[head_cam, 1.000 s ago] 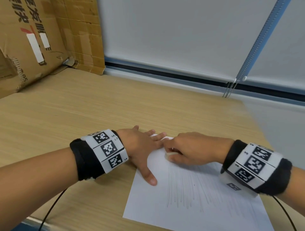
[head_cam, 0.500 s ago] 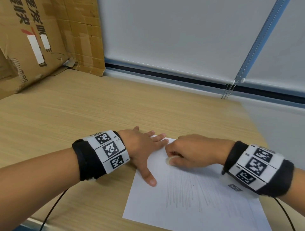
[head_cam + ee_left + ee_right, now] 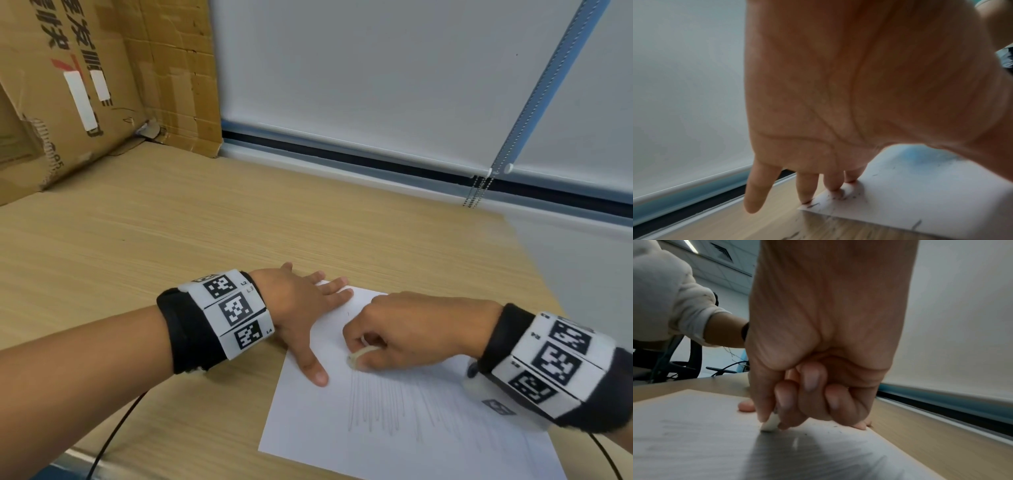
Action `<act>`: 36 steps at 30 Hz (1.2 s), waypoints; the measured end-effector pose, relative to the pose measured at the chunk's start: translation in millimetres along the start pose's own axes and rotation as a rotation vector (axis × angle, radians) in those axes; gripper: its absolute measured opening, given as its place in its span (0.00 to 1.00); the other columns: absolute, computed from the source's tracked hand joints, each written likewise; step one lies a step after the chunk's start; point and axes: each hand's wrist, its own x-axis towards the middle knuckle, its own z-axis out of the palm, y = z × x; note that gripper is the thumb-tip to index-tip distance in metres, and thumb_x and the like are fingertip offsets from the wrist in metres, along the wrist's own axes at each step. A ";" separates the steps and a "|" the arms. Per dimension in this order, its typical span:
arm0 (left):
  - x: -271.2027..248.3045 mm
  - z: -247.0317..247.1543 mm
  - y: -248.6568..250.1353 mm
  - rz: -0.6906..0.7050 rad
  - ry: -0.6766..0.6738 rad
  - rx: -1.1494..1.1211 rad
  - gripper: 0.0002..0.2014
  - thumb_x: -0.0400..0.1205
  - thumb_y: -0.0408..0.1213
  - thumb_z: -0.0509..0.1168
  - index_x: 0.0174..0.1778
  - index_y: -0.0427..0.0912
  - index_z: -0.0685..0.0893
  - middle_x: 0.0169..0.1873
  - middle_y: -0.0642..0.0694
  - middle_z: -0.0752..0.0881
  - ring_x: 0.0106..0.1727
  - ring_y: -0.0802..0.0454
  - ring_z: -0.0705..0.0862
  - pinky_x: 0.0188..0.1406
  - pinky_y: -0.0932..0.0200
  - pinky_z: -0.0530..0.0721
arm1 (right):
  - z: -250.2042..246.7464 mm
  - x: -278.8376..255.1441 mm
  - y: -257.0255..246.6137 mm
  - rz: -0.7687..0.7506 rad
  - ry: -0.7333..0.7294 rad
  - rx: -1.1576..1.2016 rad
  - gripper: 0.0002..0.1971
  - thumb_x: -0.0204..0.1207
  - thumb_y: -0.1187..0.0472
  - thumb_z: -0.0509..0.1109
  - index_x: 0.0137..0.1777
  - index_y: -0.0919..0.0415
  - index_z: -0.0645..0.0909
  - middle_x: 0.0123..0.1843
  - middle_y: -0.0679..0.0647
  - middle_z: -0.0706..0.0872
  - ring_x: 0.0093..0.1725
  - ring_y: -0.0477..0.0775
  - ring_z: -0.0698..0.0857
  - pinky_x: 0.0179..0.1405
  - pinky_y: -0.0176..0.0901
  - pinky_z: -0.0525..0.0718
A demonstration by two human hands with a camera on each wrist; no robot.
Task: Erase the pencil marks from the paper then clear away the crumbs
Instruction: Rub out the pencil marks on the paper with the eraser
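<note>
Pinched between thumb and curled fingers, a small white eraser (image 3: 358,356) sits in the narrow grip of the right hand (image 3: 416,330), its tip pressed to the paper (image 3: 394,442) at the far ends of the pencil marks (image 3: 380,404). From the right wrist view the eraser (image 3: 771,424) touches the sheet (image 3: 694,418) just beside the thumb tip, and the other fingers are folded into the palm. On the far left corner of the paper the left hand (image 3: 301,305) lies flat, fingers straight and spread, thumb stretched along the paper's left edge. From the left wrist view, its fingertips (image 3: 833,185) press that corner, and dark crumbs (image 3: 838,197) lie scattered on the paper (image 3: 920,194) around them, a few on the wooden tabletop (image 3: 735,227) just past the paper's edge. Well away from the paper, at the tabletop's far left, stands a cardboard box (image 3: 68,85).
</note>
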 end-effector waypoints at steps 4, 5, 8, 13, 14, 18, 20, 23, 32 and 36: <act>1.6 1.9 -2.5 0.010 0.007 -0.022 0.68 0.63 0.76 0.70 0.83 0.58 0.28 0.83 0.62 0.29 0.86 0.52 0.34 0.79 0.27 0.35 | -4.8 5.9 12.8 0.094 0.124 -0.065 0.11 0.81 0.48 0.63 0.42 0.53 0.77 0.30 0.44 0.75 0.28 0.43 0.71 0.27 0.40 0.67; 1.5 2.0 -2.4 0.009 0.007 -0.024 0.68 0.63 0.76 0.70 0.83 0.58 0.28 0.83 0.62 0.29 0.86 0.52 0.34 0.79 0.27 0.35 | -3.3 5.9 14.0 0.094 0.134 -0.065 0.11 0.81 0.48 0.63 0.42 0.53 0.76 0.29 0.44 0.75 0.28 0.43 0.71 0.27 0.40 0.67; -0.1 0.1 0.0 0.000 0.000 -0.016 0.68 0.64 0.75 0.70 0.84 0.57 0.28 0.83 0.61 0.29 0.85 0.53 0.33 0.80 0.28 0.35 | 0.3 -0.3 6.5 0.023 0.059 -0.026 0.10 0.80 0.48 0.64 0.41 0.51 0.77 0.28 0.44 0.74 0.27 0.44 0.72 0.27 0.36 0.66; -2.2 -1.1 -0.4 0.012 0.007 -0.032 0.67 0.64 0.74 0.71 0.83 0.58 0.27 0.83 0.61 0.29 0.86 0.52 0.34 0.80 0.27 0.36 | -7.7 6.6 15.5 0.055 0.121 -0.009 0.11 0.80 0.47 0.65 0.39 0.52 0.78 0.27 0.44 0.75 0.26 0.44 0.72 0.27 0.38 0.68; -2.8 -0.9 0.0 0.011 0.005 -0.037 0.67 0.64 0.74 0.71 0.83 0.59 0.27 0.83 0.61 0.29 0.86 0.52 0.34 0.80 0.27 0.36 | -6.6 8.5 19.4 0.065 0.143 0.001 0.11 0.80 0.48 0.66 0.39 0.51 0.78 0.27 0.44 0.75 0.26 0.44 0.72 0.27 0.39 0.68; -2.7 -0.3 1.4 -0.007 -0.002 -0.020 0.67 0.65 0.74 0.71 0.84 0.57 0.28 0.83 0.61 0.28 0.85 0.53 0.33 0.80 0.29 0.36 | 0.9 0.5 15.9 0.018 -0.024 0.213 0.10 0.79 0.47 0.68 0.40 0.50 0.80 0.25 0.44 0.73 0.25 0.44 0.71 0.27 0.32 0.68; -2.2 -0.4 1.1 -0.010 -0.001 -0.017 0.67 0.65 0.74 0.71 0.84 0.57 0.28 0.83 0.61 0.28 0.86 0.53 0.34 0.81 0.29 0.36 | -0.1 -0.2 13.5 0.029 -0.069 0.259 0.11 0.79 0.46 0.68 0.40 0.52 0.82 0.26 0.44 0.75 0.26 0.43 0.72 0.27 0.32 0.69; -1.9 -1.6 0.7 -0.001 -0.003 -0.016 0.68 0.65 0.74 0.70 0.83 0.56 0.27 0.83 0.61 0.28 0.86 0.52 0.35 0.80 0.27 0.37 | -7.9 15.3 28.5 0.089 0.080 0.009 0.14 0.81 0.49 0.65 0.41 0.57 0.80 0.32 0.47 0.81 0.28 0.43 0.74 0.27 0.35 0.70; -1.9 -0.9 -0.7 0.016 0.003 -0.039 0.67 0.64 0.73 0.72 0.83 0.60 0.27 0.83 0.60 0.29 0.86 0.51 0.34 0.79 0.25 0.37 | -6.0 14.2 26.4 0.037 0.102 -0.032 0.11 0.81 0.46 0.64 0.43 0.52 0.78 0.30 0.43 0.76 0.28 0.43 0.73 0.28 0.38 0.69; -0.6 -0.1 -1.1 0.012 -0.005 -0.034 0.68 0.64 0.74 0.71 0.82 0.60 0.25 0.82 0.61 0.28 0.86 0.51 0.34 0.79 0.25 0.37 | -6.1 20.3 29.9 0.130 0.175 -0.079 0.10 0.82 0.50 0.63 0.42 0.54 0.75 0.32 0.44 0.76 0.30 0.45 0.74 0.30 0.43 0.72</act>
